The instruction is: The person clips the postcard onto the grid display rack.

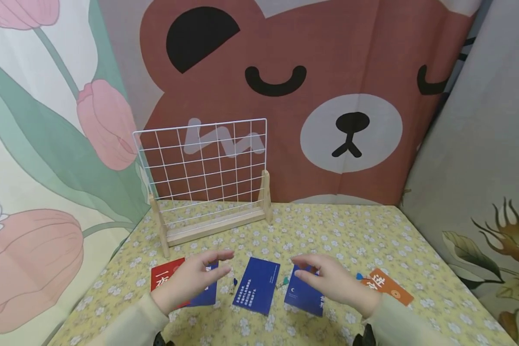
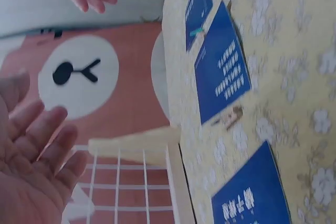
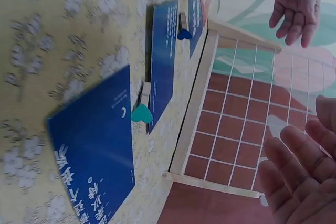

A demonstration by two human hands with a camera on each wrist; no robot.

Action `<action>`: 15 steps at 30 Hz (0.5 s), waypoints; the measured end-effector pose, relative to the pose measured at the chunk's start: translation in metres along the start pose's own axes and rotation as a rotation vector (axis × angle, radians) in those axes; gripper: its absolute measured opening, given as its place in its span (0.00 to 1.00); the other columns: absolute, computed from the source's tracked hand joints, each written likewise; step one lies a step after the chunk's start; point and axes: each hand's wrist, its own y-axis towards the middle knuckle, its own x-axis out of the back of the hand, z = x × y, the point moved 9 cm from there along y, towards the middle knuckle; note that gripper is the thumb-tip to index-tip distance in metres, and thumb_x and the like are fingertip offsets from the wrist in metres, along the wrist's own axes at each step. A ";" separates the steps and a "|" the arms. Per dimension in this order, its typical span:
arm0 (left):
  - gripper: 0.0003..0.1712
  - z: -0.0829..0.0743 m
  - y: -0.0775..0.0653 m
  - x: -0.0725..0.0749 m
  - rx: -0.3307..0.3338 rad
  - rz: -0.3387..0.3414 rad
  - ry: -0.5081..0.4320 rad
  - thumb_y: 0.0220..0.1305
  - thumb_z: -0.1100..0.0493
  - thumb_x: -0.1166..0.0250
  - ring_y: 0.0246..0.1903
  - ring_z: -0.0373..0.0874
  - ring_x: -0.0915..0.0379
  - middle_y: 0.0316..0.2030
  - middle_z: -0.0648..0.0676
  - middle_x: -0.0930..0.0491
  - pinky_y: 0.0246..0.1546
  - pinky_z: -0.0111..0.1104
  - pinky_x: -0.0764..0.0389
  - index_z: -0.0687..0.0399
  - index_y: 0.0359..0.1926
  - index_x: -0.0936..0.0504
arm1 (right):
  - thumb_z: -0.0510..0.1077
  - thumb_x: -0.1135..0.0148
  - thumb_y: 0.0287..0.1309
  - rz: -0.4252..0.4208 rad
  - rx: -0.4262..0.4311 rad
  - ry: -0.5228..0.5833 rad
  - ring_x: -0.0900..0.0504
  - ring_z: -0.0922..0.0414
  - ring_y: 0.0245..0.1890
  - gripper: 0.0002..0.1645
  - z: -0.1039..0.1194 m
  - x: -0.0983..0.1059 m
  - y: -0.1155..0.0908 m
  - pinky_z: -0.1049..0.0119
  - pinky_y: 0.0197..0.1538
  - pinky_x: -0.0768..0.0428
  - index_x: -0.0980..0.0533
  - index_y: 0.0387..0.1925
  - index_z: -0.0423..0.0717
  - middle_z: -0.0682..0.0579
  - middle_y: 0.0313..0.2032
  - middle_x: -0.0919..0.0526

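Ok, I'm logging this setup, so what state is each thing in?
Left hand: raised, empty
Right hand: raised, empty
Wire grid: upright in its wooden stand
Red card: flat, partly hidden
Blue cards: flat, printed sides up
Orange card: flat, printed side up
Clips: lying down; open or shut unclear

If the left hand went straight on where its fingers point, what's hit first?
Likely the right hand: in the head view the fingers of the left hand point across toward it, with the middle blue card lying lower down. Depth is unclear, so it may just miss.
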 end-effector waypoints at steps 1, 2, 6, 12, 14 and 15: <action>0.23 0.006 0.002 0.006 0.031 -0.050 -0.012 0.67 0.44 0.40 0.59 0.50 0.30 0.57 0.48 0.24 0.53 0.47 0.26 0.41 0.61 0.25 | 0.58 0.45 0.66 -0.013 -0.009 0.002 0.22 0.61 0.44 0.24 -0.002 0.001 0.005 0.66 0.39 0.22 0.25 0.59 0.54 0.59 0.51 0.21; 0.23 0.013 0.004 0.012 0.062 -0.100 -0.024 0.66 0.44 0.39 0.57 0.49 0.29 0.56 0.48 0.23 0.52 0.45 0.24 0.41 0.60 0.24 | 0.58 0.44 0.66 -0.030 -0.017 0.008 0.22 0.61 0.45 0.24 -0.004 0.001 0.010 0.65 0.40 0.22 0.25 0.59 0.54 0.58 0.51 0.21; 0.22 0.038 0.010 0.036 0.141 -0.288 -0.040 0.67 0.45 0.40 0.51 0.46 0.26 0.51 0.50 0.22 0.49 0.42 0.23 0.46 0.59 0.23 | 0.55 0.43 0.66 -0.102 -0.058 0.037 0.22 0.59 0.47 0.22 -0.014 0.003 0.029 0.63 0.44 0.22 0.24 0.57 0.53 0.57 0.52 0.20; 0.26 0.069 0.009 0.076 0.199 -0.544 -0.089 0.71 0.45 0.45 0.52 0.48 0.29 0.55 0.55 0.25 0.50 0.43 0.26 0.53 0.63 0.28 | 0.53 0.41 0.65 -0.182 -0.156 0.086 0.22 0.59 0.46 0.20 -0.034 0.004 0.058 0.60 0.44 0.21 0.24 0.56 0.54 0.59 0.49 0.20; 0.28 0.081 0.007 0.087 0.235 -0.618 -0.123 0.71 0.44 0.47 0.51 0.47 0.31 0.55 0.56 0.27 0.48 0.40 0.27 0.54 0.64 0.30 | 0.52 0.41 0.65 -0.189 -0.165 0.115 0.22 0.59 0.46 0.20 -0.036 0.005 0.068 0.58 0.46 0.22 0.25 0.57 0.53 0.58 0.49 0.20; 0.28 0.086 0.006 0.093 0.250 -0.653 -0.141 0.71 0.44 0.47 0.51 0.47 0.31 0.55 0.56 0.28 0.47 0.39 0.28 0.55 0.65 0.31 | 0.52 0.41 0.66 -0.191 -0.166 0.130 0.22 0.59 0.47 0.21 -0.036 0.005 0.073 0.58 0.46 0.22 0.25 0.57 0.53 0.57 0.49 0.20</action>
